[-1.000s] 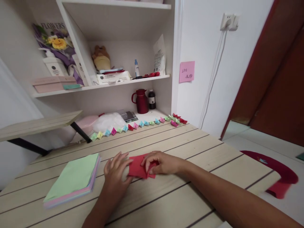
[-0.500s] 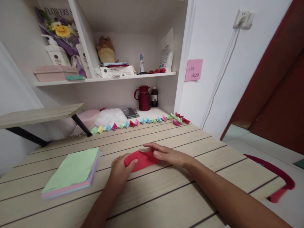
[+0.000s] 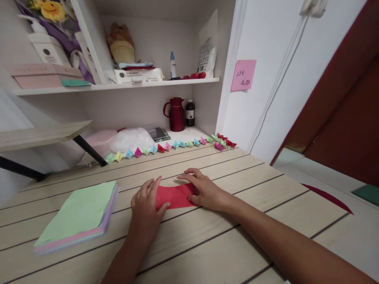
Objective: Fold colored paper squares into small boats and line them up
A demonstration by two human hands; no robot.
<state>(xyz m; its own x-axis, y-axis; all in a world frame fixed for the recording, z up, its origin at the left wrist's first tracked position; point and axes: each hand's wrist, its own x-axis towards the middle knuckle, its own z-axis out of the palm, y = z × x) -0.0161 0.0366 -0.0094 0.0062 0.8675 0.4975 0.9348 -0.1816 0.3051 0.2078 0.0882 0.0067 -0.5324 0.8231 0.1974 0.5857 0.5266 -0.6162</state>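
Observation:
A folded strip of red paper (image 3: 175, 196) lies on the wooden table in front of me. At its left end is my left hand (image 3: 147, 201), open, with the fingers stretched forward and the thumb touching the paper's near corner. My right hand (image 3: 204, 190) is at the right end, its thumb on the paper and its index finger stretched out above the far edge, apart from the thumb. Both hands partly cover the paper's ends. On the left sits a stack of coloured paper sheets (image 3: 79, 211), pale green on top.
Small folded paper boats (image 3: 160, 148) in several colours line the table's back edge, bunched at the right end. A small raised wooden shelf (image 3: 44, 134) stands back left. Behind are a red jug (image 3: 177, 114) and a dark bottle (image 3: 190, 113).
My left hand has loosened, its fingers now lifted and spread at the paper's end. My right thumb has come down on the paper, which now lies flatter. The view has shifted slightly.

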